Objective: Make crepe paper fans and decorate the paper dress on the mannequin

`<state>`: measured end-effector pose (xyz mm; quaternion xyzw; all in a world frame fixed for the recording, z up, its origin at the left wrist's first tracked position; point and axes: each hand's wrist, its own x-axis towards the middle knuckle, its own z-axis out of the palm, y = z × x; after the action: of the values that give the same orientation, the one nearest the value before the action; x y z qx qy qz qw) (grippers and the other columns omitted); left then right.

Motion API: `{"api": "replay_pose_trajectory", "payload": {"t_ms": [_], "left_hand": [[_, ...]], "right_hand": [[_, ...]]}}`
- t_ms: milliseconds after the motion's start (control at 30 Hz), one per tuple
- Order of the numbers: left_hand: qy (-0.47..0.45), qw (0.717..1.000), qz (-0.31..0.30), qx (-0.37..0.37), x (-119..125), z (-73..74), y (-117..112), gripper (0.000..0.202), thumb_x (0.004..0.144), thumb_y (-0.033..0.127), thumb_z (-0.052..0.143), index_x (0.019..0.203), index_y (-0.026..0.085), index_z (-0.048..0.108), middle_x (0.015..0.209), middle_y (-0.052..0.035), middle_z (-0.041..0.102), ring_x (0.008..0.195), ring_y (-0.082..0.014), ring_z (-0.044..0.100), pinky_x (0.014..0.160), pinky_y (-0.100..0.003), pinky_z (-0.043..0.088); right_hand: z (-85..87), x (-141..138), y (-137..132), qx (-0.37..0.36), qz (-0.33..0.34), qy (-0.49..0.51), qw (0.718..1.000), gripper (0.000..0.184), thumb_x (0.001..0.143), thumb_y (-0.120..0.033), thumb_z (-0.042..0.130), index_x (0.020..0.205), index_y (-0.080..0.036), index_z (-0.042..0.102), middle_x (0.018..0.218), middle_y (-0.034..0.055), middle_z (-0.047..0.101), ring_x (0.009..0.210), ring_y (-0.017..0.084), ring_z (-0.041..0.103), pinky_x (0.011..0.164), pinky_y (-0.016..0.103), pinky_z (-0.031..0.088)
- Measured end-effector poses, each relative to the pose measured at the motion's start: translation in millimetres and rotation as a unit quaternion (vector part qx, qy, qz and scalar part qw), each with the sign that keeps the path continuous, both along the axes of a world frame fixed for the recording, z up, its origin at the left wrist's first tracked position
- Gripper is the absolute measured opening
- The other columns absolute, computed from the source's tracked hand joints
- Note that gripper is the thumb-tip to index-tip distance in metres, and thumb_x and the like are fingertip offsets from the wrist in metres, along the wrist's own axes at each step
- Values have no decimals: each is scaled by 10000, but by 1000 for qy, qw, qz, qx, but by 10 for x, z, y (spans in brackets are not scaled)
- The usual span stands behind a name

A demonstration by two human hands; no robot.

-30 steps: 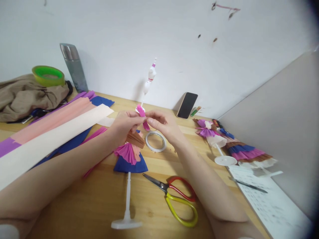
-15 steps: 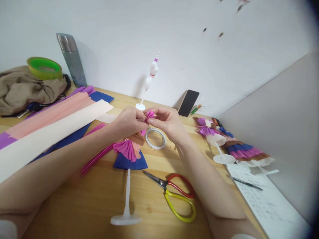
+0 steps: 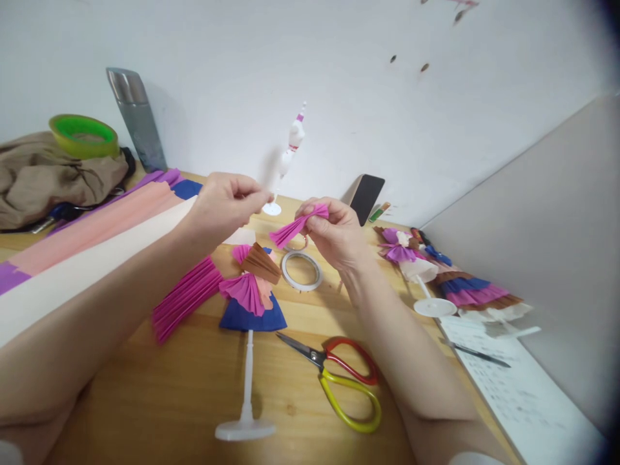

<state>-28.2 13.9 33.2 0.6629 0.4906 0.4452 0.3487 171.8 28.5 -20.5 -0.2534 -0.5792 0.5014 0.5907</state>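
1. Head view: pleated pink crepe-paper strip (image 3: 290,232), above the counter (image 3: 293,391) toward its wall-side edge, gripped between its flared ends by the fingers of the right hand (image 3: 339,236); left hand (image 3: 225,203), fingers closed together.
2. Handling: probably light, soft, easily crushed; best pinched at the gathered waist.
3. Hidden: waist, partly behind the thumb; whether left fingertips hold anything, unclear.
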Motion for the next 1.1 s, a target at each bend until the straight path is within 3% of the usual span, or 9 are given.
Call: {"api": "replay_pose_trajectory", "payload": {"t_ms": [100,167,233,367,567,733,933,1100], "left_hand": [[22,989,-126,-77,-32,-73,71,220,797,340,634,696,178,744,650,-22,696,618,-134,638,577,-221,497],[26,972,-209,-107,-46,-124,104,228,800,395,650,771,204,769,716,-24,735,687,-147,682,632,-223,528],[17,961,-251,-118,-51,-154,117,222,799,408,661,819,221,779,705,-11,739,678,-136,688,655,-218,538],[-22,963,-236,-126,-44,-156,105,222,816,389,651,848,204,770,711,-11,749,669,-127,694,671,-211,551],[-49,954,-267,-128,-23,-168,74,226,832,348,636,915,182,765,895,-33,781,847,-173,721,775,-242,551],[-68,955,-256,-131,-28,-174,91,272,842,376,620,984,180,744,853,-38,777,841,-171,726,780,-252,561],[-83,963,-218,-133,-1,-186,74,112,774,278,684,831,182,678,731,-17,760,742,-145,730,682,-214,552],[-113,958,-206,-163,15,-207,81,100,771,261,681,763,176,629,671,-28,743,668,-141,724,635,-219,550]], "right_hand": [[5,-5,-11,11,5,15,1000,228,591,-307,893,718,-223,723,748,-21,674,611,92,564,550,229,477],[11,4,-14,17,7,20,1000,213,600,-300,889,724,-227,731,744,-22,671,610,91,564,552,228,475],[19,14,-16,18,7,21,1000,215,600,-308,890,723,-229,733,741,-23,667,612,93,564,554,229,476],[36,16,-22,11,1,26,1000,235,583,-328,898,713,-233,727,742,-26,664,615,97,558,561,239,485],[45,4,-28,24,0,27,999,230,591,-327,896,715,-237,724,710,-32,643,603,96,549,560,238,472],[59,14,-23,31,-13,38,999,256,586,-328,896,716,-231,698,726,-35,629,603,89,529,547,229,457],[82,-8,-36,25,-31,42,998,267,555,-344,899,694,-240,696,714,-34,617,607,100,522,542,240,449],[96,-12,-45,26,-45,35,998,296,542,-370,898,696,-244,679,720,-37,609,583,98,500,531,249,433]]}}
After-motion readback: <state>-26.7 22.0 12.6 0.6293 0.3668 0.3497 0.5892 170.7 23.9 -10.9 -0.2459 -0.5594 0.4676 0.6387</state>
